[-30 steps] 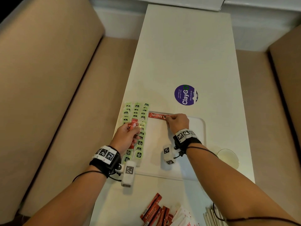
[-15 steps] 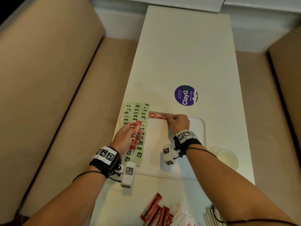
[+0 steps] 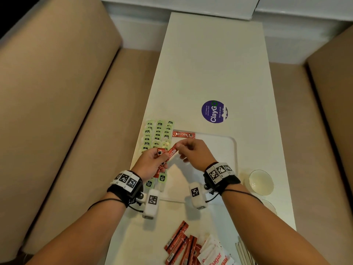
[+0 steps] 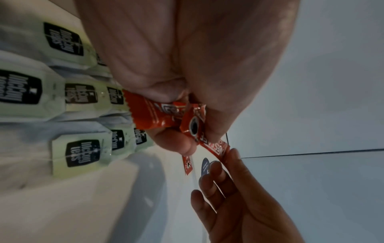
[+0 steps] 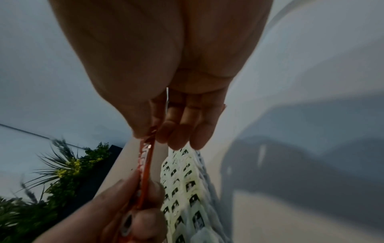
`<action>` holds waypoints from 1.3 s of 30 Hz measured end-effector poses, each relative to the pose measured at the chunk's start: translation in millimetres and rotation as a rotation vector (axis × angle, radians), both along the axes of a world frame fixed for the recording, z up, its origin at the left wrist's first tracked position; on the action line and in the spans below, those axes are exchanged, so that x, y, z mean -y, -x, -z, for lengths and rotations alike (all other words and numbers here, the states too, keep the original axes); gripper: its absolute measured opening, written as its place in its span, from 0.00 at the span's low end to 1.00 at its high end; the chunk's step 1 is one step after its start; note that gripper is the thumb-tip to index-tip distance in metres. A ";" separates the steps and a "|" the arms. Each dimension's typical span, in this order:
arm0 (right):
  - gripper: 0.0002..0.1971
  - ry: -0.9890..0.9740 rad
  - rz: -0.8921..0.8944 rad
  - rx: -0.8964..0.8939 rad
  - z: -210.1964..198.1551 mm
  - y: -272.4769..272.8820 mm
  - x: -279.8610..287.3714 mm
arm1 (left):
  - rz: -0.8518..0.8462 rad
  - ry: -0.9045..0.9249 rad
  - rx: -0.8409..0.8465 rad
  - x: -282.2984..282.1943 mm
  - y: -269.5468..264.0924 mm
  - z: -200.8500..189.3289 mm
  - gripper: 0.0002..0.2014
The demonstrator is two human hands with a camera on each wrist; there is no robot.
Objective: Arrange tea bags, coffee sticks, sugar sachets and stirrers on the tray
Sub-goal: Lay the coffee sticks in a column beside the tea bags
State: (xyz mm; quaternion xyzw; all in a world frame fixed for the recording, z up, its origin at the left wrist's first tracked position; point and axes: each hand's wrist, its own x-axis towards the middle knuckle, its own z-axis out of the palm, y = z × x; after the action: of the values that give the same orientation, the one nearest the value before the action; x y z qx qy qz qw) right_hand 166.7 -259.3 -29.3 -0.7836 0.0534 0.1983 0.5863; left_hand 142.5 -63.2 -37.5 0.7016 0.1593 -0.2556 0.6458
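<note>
A white tray (image 3: 227,150) lies on the white table. Green tea bags (image 3: 157,133) fill its left side in three columns. One red coffee stick (image 3: 183,134) lies flat at the tray's far edge. My left hand (image 3: 152,161) grips a small bunch of red coffee sticks (image 4: 158,115) above the tea bags. My right hand (image 3: 193,152) pinches the upper end of one stick (image 3: 172,152) from that bunch between thumb and forefinger (image 5: 145,129). Its other fingers hang loosely.
Near the table's front edge lie more red coffee sticks (image 3: 181,243), white sugar sachets (image 3: 214,253) and stirrers (image 3: 244,251). A clear glass dish (image 3: 260,181) sits right of the tray. A purple round sticker (image 3: 214,111) marks the table. Beige sofa seats flank both sides.
My right hand left the coffee stick lying at the tray's far edge, came back toward my left hand and took hold of a stick from the bunch. My left hand rose slightly.
</note>
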 end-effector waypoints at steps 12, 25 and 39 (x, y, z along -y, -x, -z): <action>0.08 0.033 -0.058 0.066 -7.9 27.0 3.1 | 0.147 -0.074 0.096 16.4 13.5 -15.0 0.05; 0.13 0.071 -0.093 -0.026 -13.4 53.7 29.1 | -0.185 0.053 0.068 21.4 17.5 -26.0 0.08; 0.06 -0.015 0.184 -0.039 -3.9 32.6 32.0 | -0.067 -0.128 0.140 16.9 6.1 -14.7 0.08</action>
State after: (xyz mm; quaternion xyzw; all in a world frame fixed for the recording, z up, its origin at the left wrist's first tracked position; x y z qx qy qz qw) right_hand 134.1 -291.3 -25.4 -0.7671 0.1353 0.1593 0.6065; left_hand 136.4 -80.2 -22.8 0.7519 0.1534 -0.1736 0.6172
